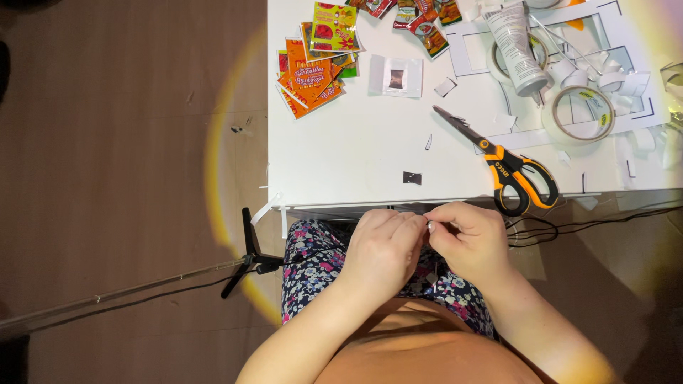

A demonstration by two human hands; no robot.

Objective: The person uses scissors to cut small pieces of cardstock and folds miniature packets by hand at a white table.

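Note:
My left hand (383, 250) and my right hand (471, 238) meet just below the front edge of the white table (356, 153), above my lap in flowered fabric (313, 259). Their fingertips pinch together on a tiny pale scrap (429, 226), too small to tell what it is. A small dark square piece (412, 178) lies on the table right in front of my hands. Orange-and-black scissors (509, 167) lie shut to the right of it, blades pointing away to the left.
Colourful snack wrappers (313, 67) are piled at the far left of the table, more wrappers (416, 18) at the top. A white card with a dark square (396, 76), a glue tube (516, 43), tape rolls (578, 114) and cut paper frames lie around. A black stand (250, 252) is on the wooden floor.

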